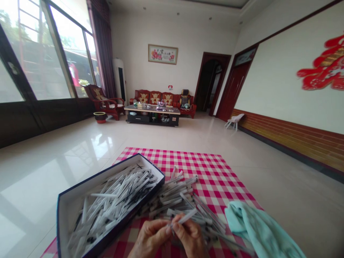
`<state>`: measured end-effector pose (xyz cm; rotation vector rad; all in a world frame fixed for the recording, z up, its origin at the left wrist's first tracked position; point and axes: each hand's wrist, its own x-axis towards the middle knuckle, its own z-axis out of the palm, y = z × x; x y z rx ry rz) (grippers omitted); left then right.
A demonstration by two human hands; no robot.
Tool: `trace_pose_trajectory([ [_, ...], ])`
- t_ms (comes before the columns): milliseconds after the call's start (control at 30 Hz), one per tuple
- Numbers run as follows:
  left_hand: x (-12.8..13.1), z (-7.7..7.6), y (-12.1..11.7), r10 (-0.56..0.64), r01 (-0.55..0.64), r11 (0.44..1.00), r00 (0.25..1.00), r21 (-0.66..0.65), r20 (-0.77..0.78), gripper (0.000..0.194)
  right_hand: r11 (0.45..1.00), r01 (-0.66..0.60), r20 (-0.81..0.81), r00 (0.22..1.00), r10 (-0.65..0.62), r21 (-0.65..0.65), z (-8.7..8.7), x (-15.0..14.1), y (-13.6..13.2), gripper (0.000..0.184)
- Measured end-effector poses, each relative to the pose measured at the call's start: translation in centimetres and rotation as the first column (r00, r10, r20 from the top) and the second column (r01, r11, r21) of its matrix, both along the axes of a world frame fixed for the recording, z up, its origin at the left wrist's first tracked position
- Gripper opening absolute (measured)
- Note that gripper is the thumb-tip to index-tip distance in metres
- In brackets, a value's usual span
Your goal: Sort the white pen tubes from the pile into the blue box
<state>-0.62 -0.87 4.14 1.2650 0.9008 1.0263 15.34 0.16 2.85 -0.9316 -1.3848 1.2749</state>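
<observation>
At the front edge of the table, my left hand (154, 236) and my right hand (189, 235) are close together, fingertips nearly meeting. Between the fingers of my right hand is a translucent white pen barrel (188, 216), pointing up and to the right. The left thumb and fingers pinch at its lower end, where the detail is too small to make out. Just beyond the hands lies a loose pile of similar pens (176, 193), several with dark tips. A blue-edged white box (63, 208) on the left holds many more white barrels and thin black pieces (129, 186).
A pink-and-white checked cloth (204, 163) covers the table. To the right lies a crumpled mint-green cloth (252, 224). Across the tiled floor stand a low coffee table (150, 109), a wooden sofa (172, 96) and a small pale chair (235, 121).
</observation>
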Motion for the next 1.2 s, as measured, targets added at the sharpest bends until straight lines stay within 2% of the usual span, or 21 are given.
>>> trace_pose_trajectory([
  [100,-0.1,-0.3,0.1,0.013,0.015,0.986,0.987,0.166,-0.162,0.037,0.999,0.042,0.051,0.998,-0.042,0.005,-0.7,0.3,0.1,0.019],
  [167,0.0,-0.5,0.0,0.073,0.033,0.950,0.943,0.312,-0.324,0.033,0.999,0.048,0.058,0.997,-0.047,-0.021,-1.3,0.3,0.1,0.022],
  [267,0.1,-0.3,-0.3,0.270,0.048,0.851,0.814,0.523,-0.514,0.026,0.995,0.071,0.014,0.997,-0.070,-0.070,-2.0,0.1,0.1,0.032],
  [400,-1.7,1.1,-0.2,0.547,0.000,0.716,0.622,0.699,-0.560,0.022,0.984,0.142,-0.118,0.981,-0.155,-0.110,-2.1,-0.4,0.1,0.042],
  [433,-2.8,1.5,0.0,0.619,-0.039,0.687,0.556,0.726,-0.555,0.021,0.980,0.154,-0.153,0.973,-0.174,-0.129,-1.9,-0.5,0.1,0.043],
  [467,-4.0,2.0,0.2,0.705,-0.089,0.633,0.475,0.769,-0.526,0.021,0.976,0.162,-0.182,0.965,-0.187,-0.144,-1.8,-0.6,0.1,0.044],
  [533,-6.8,2.7,0.7,0.820,-0.170,0.559,0.258,0.811,-0.511,0.021,0.974,0.173,-0.206,0.958,-0.201,-0.144,-1.5,-0.6,0.1,0.043],
  [600,-9.3,3.3,1.2,0.828,-0.235,0.552,0.040,0.800,-0.559,0.021,0.976,0.183,-0.205,0.957,-0.205,-0.121,-1.2,-0.5,0.1,0.041],
  [633,-10.3,3.5,1.3,0.797,-0.273,0.571,-0.038,0.774,-0.602,0.023,0.975,0.193,-0.200,0.956,-0.212,-0.110,-1.1,-0.5,0.1,0.040],
  [667,-11.1,3.7,1.4,0.766,-0.312,0.581,-0.104,0.752,-0.634,0.026,0.973,0.206,-0.193,0.956,-0.222,-0.102,-1.1,-0.5,0.1,0.038],
  [733,-11.8,4.0,1.5,0.733,-0.357,0.575,-0.176,0.736,-0.658,0.031,0.967,0.237,-0.174,0.952,-0.250,-0.091,-1.1,-0.4,0.1,0.035],
  [800,-11.5,4.1,1.4,0.770,-0.361,0.530,-0.175,0.767,-0.614,0.035,0.961,0.266,-0.149,0.950,-0.275,-0.077,-1.0,-0.3,0.1,0.032],
  [833,-11.1,4.1,1.4,0.804,-0.351,0.506,-0.138,0.788,-0.578,0.035,0.959,0.276,-0.132,0.950,-0.283,-0.065,-1.0,-0.2,0.1,0.031],
  [900,-9.6,4.1,1.2,0.858,-0.319,0.491,0.014,0.811,-0.514,0.028,0.956,0.291,-0.068,0.954,-0.292,-0.021,-0.7,-0.1,0.2,0.026],
  [933,-8.6,4.0,1.1,0.856,-0.290,0.515,0.122,0.807,-0.502,0.024,0.956,0.293,-0.013,0.956,-0.293,0.024,-0.5,0.1,0.2,0.023],
  [1000,-6.6,3.6,0.8,0.768,-0.182,0.617,0.350,0.765,-0.536,0.019,0.951,0.265,0.145,0.946,-0.288,0.162,0.0,0.3,0.4,0.016],
  [1033,-5.6,3.3,0.6,0.686,-0.111,0.685,0.433,0.720,-0.585,0.019,0.944,0.226,0.238,0.929,-0.283,0.240,0.3,0.3,0.4,0.013],
  [1067,-4.7,3.0,0.5,0.598,-0.036,0.742,0.485,0.669,-0.638,0.021,0.936,0.173,0.330,0.903,-0.275,0.305,0.6,0.4,0.4,0.012],
  [1100,-4.0,2.5,0.3,0.515,0.036,0.791,0.501,0.611,-0.696,0.023,0.930,0.113,0.415,0.871,-0.262,0.349,0.8,0.3,0.3,0.012],
  [1133,-3.4,1.9,0.2,0.444,0.097,0.828,0.487,0.552,-0.752,0.024,0.927,0.056,0.489,0.837,-0.246,0.370,1.0,0.2,0.2,0.013],
  [1200,-2.8,0.7,0.0,0.363,0.181,0.864,0.421,0.470,-0.831,0.023,0.928,-0.028,0.609,0.762,-0.221,0.371,1.2,0.0,-0.1,0.015],
])
